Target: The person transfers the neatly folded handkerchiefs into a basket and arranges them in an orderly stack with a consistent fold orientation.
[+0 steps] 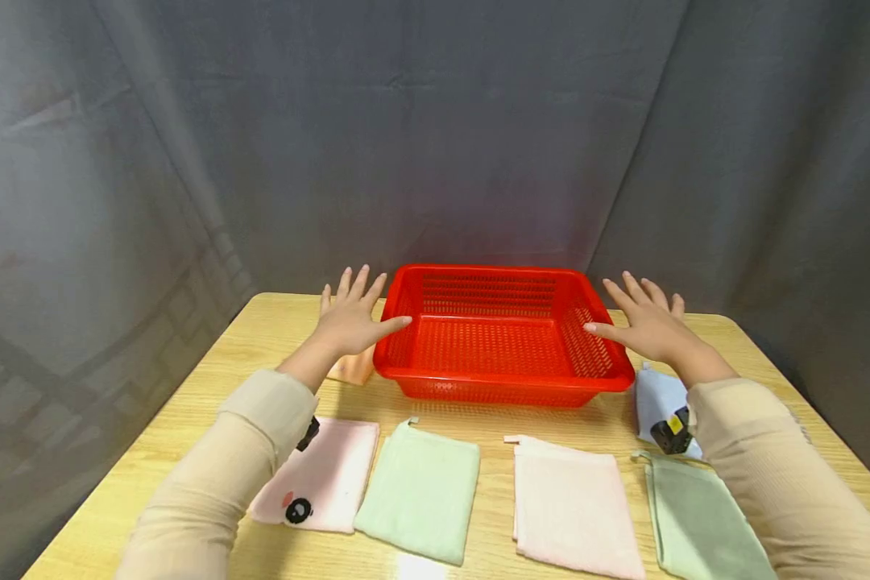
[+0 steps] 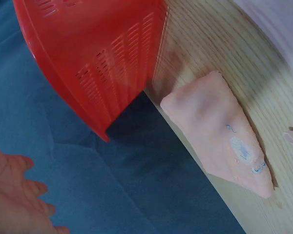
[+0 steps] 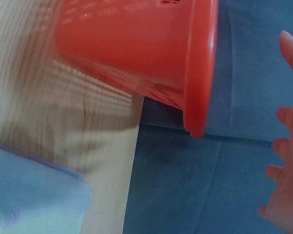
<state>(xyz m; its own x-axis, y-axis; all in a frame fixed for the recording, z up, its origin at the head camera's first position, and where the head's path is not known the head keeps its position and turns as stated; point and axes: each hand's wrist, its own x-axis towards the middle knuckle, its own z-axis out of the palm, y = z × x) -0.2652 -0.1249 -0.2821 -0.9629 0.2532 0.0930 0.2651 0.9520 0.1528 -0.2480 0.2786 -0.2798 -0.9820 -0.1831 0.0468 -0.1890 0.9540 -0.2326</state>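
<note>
A red plastic basket (image 1: 496, 379) with slotted walls stands at the far side of the table. My left hand (image 1: 350, 322) is over its left end, fingers spread and straight, the thumb overlapping the rim in the head view. On the opposite end my right hand (image 1: 648, 326) is held likewise, its thumb over the right rim. Neither hand holds anything. Beneath my left hand lies a folded peach cloth (image 2: 210, 126) with a small embroidered face. A folded light blue cloth (image 1: 656, 399) lies under my right wrist, partly hidden by it.
Along the near side lie a pink cloth with a stitched face (image 1: 337, 475), a pale green cloth (image 1: 424, 491), a plain pink cloth (image 1: 573, 507) and a darker green cloth (image 1: 703, 515). The wooden table (image 1: 283, 322) ends just behind the basket at a grey curtain (image 1: 435, 145).
</note>
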